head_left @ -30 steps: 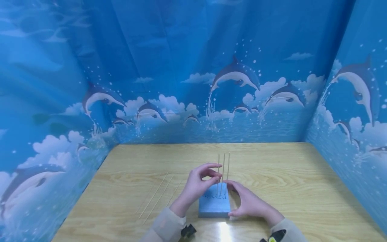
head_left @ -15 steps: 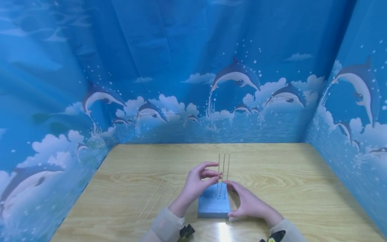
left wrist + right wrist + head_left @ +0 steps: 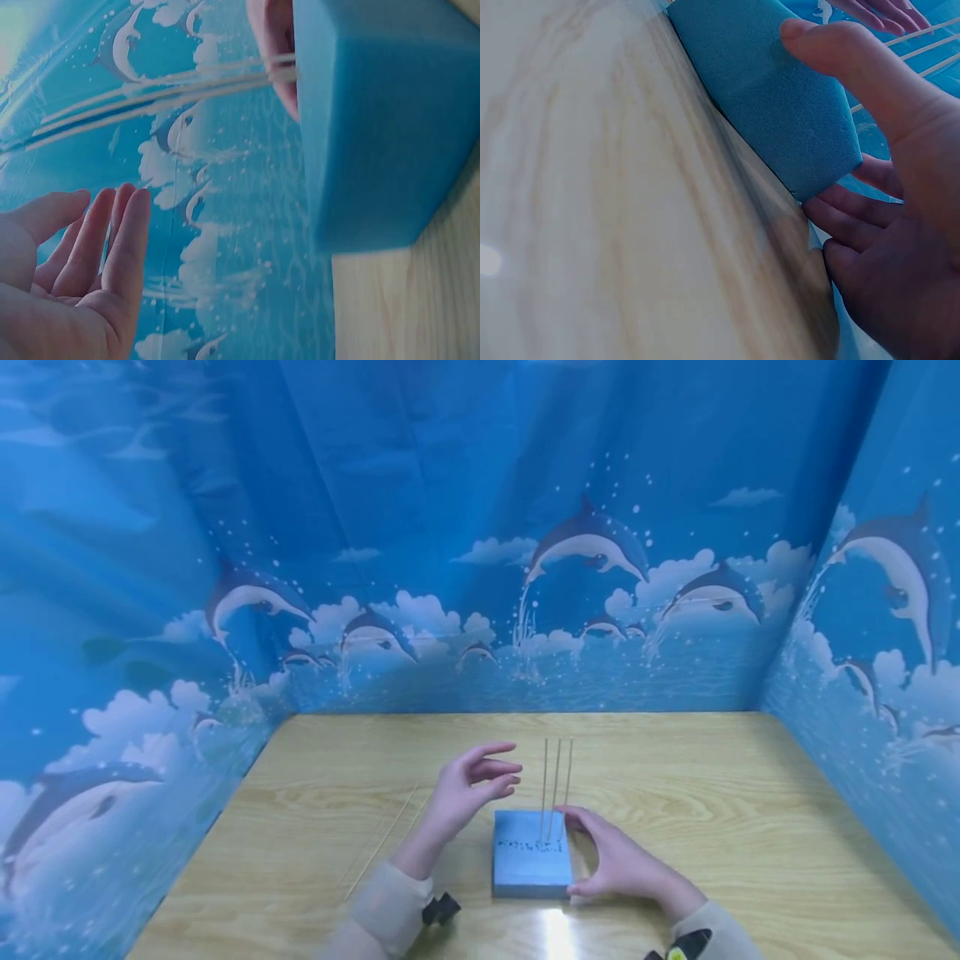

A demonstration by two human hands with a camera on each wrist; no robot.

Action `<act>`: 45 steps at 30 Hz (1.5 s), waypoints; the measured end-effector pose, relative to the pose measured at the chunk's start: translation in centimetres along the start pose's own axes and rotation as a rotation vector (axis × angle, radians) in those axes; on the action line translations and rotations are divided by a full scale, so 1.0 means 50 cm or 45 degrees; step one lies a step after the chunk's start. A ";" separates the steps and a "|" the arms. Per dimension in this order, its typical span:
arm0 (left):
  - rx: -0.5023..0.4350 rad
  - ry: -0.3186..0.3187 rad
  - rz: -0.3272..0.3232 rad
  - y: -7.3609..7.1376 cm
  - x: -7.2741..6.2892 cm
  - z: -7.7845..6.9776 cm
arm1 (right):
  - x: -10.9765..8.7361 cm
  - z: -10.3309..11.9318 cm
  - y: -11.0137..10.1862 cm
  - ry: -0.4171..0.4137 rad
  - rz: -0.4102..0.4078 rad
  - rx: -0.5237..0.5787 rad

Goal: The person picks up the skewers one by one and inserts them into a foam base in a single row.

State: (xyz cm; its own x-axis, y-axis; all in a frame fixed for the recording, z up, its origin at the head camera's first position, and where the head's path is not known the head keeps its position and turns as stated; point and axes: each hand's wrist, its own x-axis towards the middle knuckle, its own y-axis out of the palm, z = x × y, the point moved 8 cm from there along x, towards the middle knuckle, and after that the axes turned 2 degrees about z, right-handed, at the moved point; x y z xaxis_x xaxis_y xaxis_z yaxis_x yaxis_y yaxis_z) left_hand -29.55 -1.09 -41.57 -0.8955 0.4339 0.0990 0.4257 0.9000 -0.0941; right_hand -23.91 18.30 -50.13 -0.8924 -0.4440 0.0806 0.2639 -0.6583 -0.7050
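A blue foam block (image 3: 531, 870) with a row of dark marks on its top sits on the table. Three thin wooden sticks (image 3: 555, 781) stand upright in it, towards its right side. My right hand (image 3: 626, 862) holds the block's right side, thumb at the near corner and fingers at the far one; in the right wrist view the thumb lies on the foam block (image 3: 780, 97). Left of the sticks, my left hand (image 3: 468, 787) is raised with loosely bent fingers and nothing in them. A gap separates it from the sticks (image 3: 187, 91) in the left wrist view.
Loose thin sticks (image 3: 382, 842) lie on the wooden table (image 3: 712, 777) left of the block, partly hidden by the left forearm. Blue dolphin-print sheets (image 3: 420, 527) enclose the table at the back and both sides.
My left hand has let go of the leftmost upright stick and moved left, away from the block. The right hand stays on the block, and the three sticks still stand.
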 end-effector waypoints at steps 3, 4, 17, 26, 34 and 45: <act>-0.038 -0.018 -0.017 -0.022 -0.005 0.000 | 0.000 -0.001 -0.002 0.008 0.003 -0.005; -0.054 -0.027 -0.026 -0.030 -0.007 0.002 | 0.000 -0.001 -0.003 0.009 0.004 -0.007; -0.065 -0.162 -0.230 -0.171 -0.060 0.041 | -0.002 -0.001 0.010 0.001 0.021 0.032; 0.020 -0.202 -0.337 -0.262 -0.096 0.066 | -0.003 -0.003 0.011 0.034 0.018 0.030; 0.061 -0.241 -0.340 -0.313 -0.119 0.093 | -0.002 -0.003 0.005 0.024 0.014 0.009; 0.152 -0.318 -0.343 -0.363 -0.140 0.132 | -0.001 -0.003 0.007 0.021 0.029 0.025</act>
State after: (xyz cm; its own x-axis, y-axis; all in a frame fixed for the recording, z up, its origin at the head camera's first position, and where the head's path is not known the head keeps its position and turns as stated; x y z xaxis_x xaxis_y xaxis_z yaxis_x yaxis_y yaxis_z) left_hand -31.84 -20.74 -47.11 -0.9835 0.1457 -0.1067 0.1658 0.9628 -0.2134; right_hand -23.82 18.20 -50.49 -0.8920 -0.4490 0.0528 0.2912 -0.6599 -0.6927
